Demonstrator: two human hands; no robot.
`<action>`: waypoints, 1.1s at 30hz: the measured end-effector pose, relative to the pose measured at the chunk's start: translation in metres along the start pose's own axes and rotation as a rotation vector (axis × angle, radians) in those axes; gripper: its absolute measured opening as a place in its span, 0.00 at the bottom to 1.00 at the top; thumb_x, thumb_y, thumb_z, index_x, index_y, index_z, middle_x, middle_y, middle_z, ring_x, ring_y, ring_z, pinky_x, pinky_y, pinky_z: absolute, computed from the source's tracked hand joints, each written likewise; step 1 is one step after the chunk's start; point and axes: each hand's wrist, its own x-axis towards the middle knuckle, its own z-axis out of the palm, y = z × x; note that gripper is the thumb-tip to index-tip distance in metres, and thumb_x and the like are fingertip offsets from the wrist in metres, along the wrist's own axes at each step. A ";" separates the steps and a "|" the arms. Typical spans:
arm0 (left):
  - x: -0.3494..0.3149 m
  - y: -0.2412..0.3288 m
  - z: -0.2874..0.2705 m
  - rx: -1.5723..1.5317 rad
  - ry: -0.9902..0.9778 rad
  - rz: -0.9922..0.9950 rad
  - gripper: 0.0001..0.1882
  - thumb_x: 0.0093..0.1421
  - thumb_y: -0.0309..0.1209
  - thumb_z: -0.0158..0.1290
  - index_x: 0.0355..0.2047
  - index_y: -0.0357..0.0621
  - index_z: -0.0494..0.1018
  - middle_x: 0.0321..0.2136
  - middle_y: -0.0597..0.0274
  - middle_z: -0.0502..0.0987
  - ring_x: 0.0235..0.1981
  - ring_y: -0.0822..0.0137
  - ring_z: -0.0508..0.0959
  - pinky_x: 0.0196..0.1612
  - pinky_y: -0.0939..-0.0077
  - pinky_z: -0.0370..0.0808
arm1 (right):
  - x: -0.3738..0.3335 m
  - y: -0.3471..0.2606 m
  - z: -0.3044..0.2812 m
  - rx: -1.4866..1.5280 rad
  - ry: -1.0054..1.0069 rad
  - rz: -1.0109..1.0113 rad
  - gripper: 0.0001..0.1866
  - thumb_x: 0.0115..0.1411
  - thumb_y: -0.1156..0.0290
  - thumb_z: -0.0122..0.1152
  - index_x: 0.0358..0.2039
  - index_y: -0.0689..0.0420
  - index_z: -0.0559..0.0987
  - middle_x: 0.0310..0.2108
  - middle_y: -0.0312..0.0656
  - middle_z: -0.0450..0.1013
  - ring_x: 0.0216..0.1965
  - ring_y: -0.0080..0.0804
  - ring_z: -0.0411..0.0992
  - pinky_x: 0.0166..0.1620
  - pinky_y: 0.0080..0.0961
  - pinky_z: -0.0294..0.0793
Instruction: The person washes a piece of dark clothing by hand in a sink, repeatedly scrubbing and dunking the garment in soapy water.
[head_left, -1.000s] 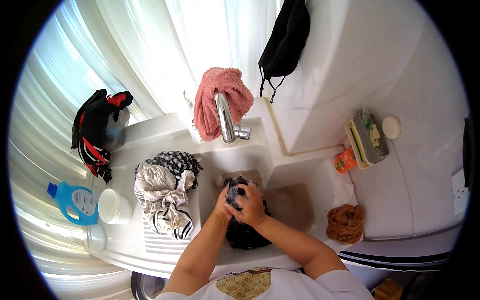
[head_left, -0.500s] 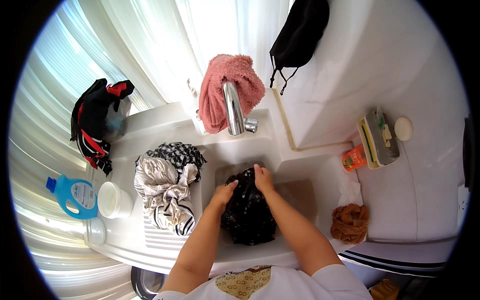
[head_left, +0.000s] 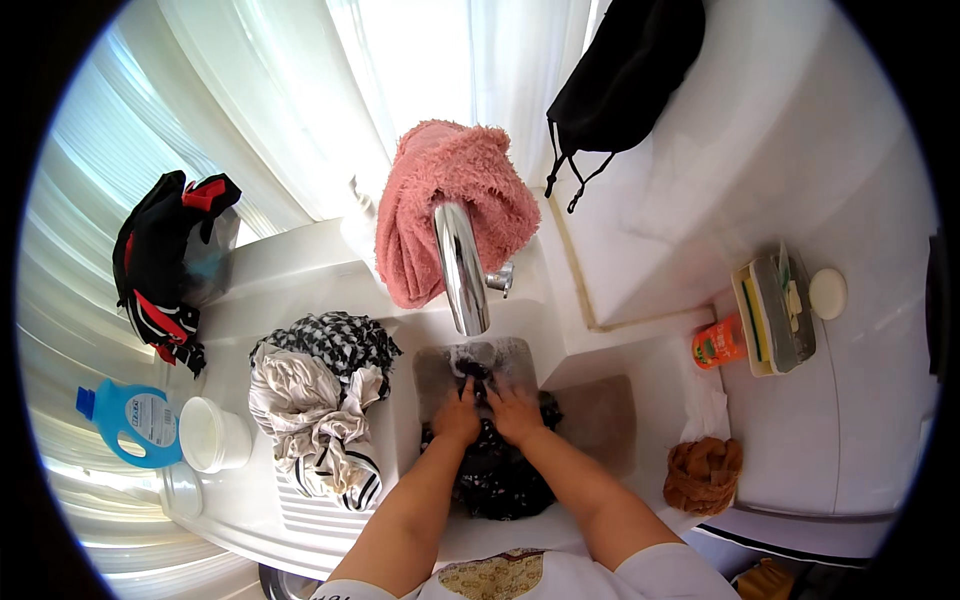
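A wet black garment [head_left: 503, 480] with small pale specks lies bunched in the right-hand basin of the white sink [head_left: 545, 345]. My left hand [head_left: 457, 418] and my right hand [head_left: 515, 413] are side by side on its far part, fingers pointing away from me and gripping the fabric. Some fingertips are hidden in the cloth and water. Foamy, greyish water [head_left: 505, 352] surrounds that far end, just beyond my fingers. Above it, the chrome faucet [head_left: 460, 265] reaches over the basin, with a pink fluffy towel [head_left: 420, 215] draped behind.
On the left ledge lie white and black-checked clothes [head_left: 310, 410], a white tub [head_left: 214, 436] and a blue detergent bottle [head_left: 140, 422]. Black-and-red cloth [head_left: 155, 270] sits farther back. Right: a brown cloth [head_left: 703, 476], orange container [head_left: 718, 342], sponge caddy [head_left: 785, 315], hanging black mask [head_left: 630, 75].
Both hands have moved closer together and farther down into the basin, toward the faucet. The garment's far part is now lowered into foamy water. The view has shifted slightly.
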 end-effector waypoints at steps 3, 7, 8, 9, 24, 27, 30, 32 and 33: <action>0.014 -0.006 0.003 -0.074 0.044 0.042 0.25 0.54 0.27 0.46 0.54 0.53 0.65 0.52 0.48 0.66 0.55 0.49 0.65 0.56 0.60 0.63 | 0.016 0.005 0.016 0.113 0.009 0.135 0.22 0.57 0.66 0.48 0.53 0.50 0.70 0.58 0.49 0.60 0.61 0.51 0.53 0.61 0.43 0.53; 0.037 -0.040 0.033 -0.492 0.483 0.113 0.18 0.51 0.21 0.43 0.42 0.46 0.74 0.49 0.52 0.69 0.49 0.49 0.70 0.53 0.62 0.66 | 0.054 -0.011 0.002 0.129 -0.038 0.234 0.20 0.52 0.70 0.53 0.47 0.55 0.74 0.52 0.51 0.65 0.54 0.48 0.61 0.56 0.40 0.61; 0.032 -0.032 0.019 -0.687 0.567 0.054 0.17 0.50 0.20 0.43 0.40 0.45 0.74 0.50 0.54 0.69 0.47 0.49 0.71 0.52 0.63 0.67 | 0.054 -0.015 -0.010 0.152 -0.017 0.263 0.20 0.49 0.71 0.55 0.45 0.57 0.75 0.48 0.51 0.67 0.50 0.46 0.64 0.53 0.39 0.64; 0.022 -0.022 0.007 -1.092 0.440 -0.230 0.24 0.47 0.17 0.37 0.43 0.44 0.73 0.46 0.53 0.72 0.50 0.56 0.69 0.53 0.63 0.66 | 0.043 -0.020 -0.023 0.251 0.047 0.313 0.20 0.46 0.74 0.56 0.43 0.59 0.75 0.42 0.48 0.71 0.45 0.44 0.68 0.49 0.37 0.67; -0.082 0.028 -0.043 -1.501 0.072 -0.091 0.28 0.61 0.52 0.47 0.48 0.40 0.67 0.40 0.57 0.73 0.42 0.65 0.74 0.44 0.71 0.70 | -0.031 -0.075 -0.100 1.146 0.359 0.136 0.20 0.59 0.57 0.54 0.44 0.58 0.73 0.45 0.48 0.68 0.48 0.43 0.66 0.51 0.33 0.64; -0.094 0.032 -0.037 -1.591 0.176 -0.056 0.23 0.63 0.48 0.45 0.40 0.37 0.71 0.34 0.58 0.75 0.35 0.68 0.73 0.39 0.74 0.70 | -0.036 -0.079 -0.103 1.016 0.388 0.183 0.16 0.61 0.58 0.52 0.40 0.58 0.74 0.37 0.47 0.70 0.37 0.39 0.70 0.41 0.29 0.68; -0.099 0.032 -0.036 -1.393 0.330 -0.016 0.23 0.63 0.46 0.44 0.33 0.35 0.74 0.29 0.58 0.75 0.30 0.68 0.72 0.34 0.73 0.70 | -0.035 -0.082 -0.102 0.993 0.470 0.211 0.13 0.61 0.61 0.52 0.33 0.59 0.75 0.26 0.47 0.71 0.29 0.39 0.71 0.34 0.29 0.69; -0.102 0.031 -0.047 -1.212 0.348 -0.043 0.24 0.63 0.45 0.45 0.28 0.33 0.74 0.24 0.58 0.75 0.26 0.69 0.71 0.32 0.72 0.69 | -0.033 -0.082 -0.099 0.962 0.486 0.220 0.12 0.61 0.63 0.52 0.30 0.60 0.75 0.22 0.48 0.70 0.25 0.39 0.70 0.31 0.29 0.68; -0.100 0.029 -0.049 -1.216 0.338 -0.022 0.23 0.63 0.45 0.46 0.26 0.34 0.74 0.22 0.61 0.74 0.24 0.71 0.70 0.29 0.73 0.68 | -0.032 -0.082 -0.100 0.981 0.478 0.195 0.13 0.61 0.62 0.52 0.29 0.60 0.75 0.21 0.46 0.71 0.25 0.37 0.69 0.31 0.28 0.68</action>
